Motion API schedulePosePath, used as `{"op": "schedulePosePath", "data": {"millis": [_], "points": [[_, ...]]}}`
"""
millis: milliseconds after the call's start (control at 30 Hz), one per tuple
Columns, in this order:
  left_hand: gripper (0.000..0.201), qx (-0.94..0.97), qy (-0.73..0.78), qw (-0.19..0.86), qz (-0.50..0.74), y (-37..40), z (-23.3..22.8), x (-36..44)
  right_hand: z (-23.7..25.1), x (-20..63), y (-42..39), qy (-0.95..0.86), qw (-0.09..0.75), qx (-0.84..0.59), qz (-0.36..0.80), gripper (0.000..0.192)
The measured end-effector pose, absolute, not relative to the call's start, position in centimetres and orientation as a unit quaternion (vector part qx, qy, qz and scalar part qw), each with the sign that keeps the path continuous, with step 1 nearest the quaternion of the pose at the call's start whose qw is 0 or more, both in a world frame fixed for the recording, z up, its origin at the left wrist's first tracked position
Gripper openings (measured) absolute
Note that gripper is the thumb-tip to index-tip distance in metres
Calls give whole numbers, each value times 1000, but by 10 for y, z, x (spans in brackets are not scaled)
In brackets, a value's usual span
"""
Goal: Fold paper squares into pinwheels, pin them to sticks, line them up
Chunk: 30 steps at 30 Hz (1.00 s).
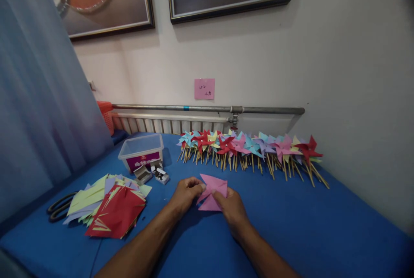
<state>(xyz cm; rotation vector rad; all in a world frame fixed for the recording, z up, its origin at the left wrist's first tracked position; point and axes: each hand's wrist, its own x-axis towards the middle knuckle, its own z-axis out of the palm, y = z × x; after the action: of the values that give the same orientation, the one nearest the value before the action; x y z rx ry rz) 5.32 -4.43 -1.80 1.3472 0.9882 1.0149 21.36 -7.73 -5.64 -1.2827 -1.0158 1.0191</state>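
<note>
A pink paper square [215,183], cut in from its corners, is held up between both hands just above the blue cloth. My left hand [187,192] pinches one of its points at the left edge. My right hand [231,209] grips the lower right side, the thumb lying flat near the paper's middle and the other fingers hidden behind. Closest on the left are a small open box [161,176] with dark little pieces in it and a grey box [142,175] beside it.
Finished paper pinwheels [239,144] on sticks lie in a long row along the wall. At left are a pile of cut paper squares [118,211], black-handled scissors [61,206] and a clear plastic tub [141,145]. A metal pipe [207,108] runs behind, above a radiator [152,124].
</note>
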Motion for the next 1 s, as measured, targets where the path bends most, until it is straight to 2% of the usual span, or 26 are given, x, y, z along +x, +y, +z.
{"op": "schedulePosePath", "data": {"millis": [167, 367, 833, 1000], "points": [[32, 510, 403, 626, 432, -45, -24, 58, -47, 208, -79, -455, 535, -571, 425, 28], [27, 489, 418, 635, 427, -47, -22, 60, -42, 203, -83, -465, 533, -542, 454, 31], [25, 551, 496, 542, 396, -40, -28, 62, -45, 205, -82, -474, 498, -583, 432, 36], [26, 547, 490, 544, 407, -42, -25, 62, -52, 206, -79, -467, 536, -544, 446, 38]]}}
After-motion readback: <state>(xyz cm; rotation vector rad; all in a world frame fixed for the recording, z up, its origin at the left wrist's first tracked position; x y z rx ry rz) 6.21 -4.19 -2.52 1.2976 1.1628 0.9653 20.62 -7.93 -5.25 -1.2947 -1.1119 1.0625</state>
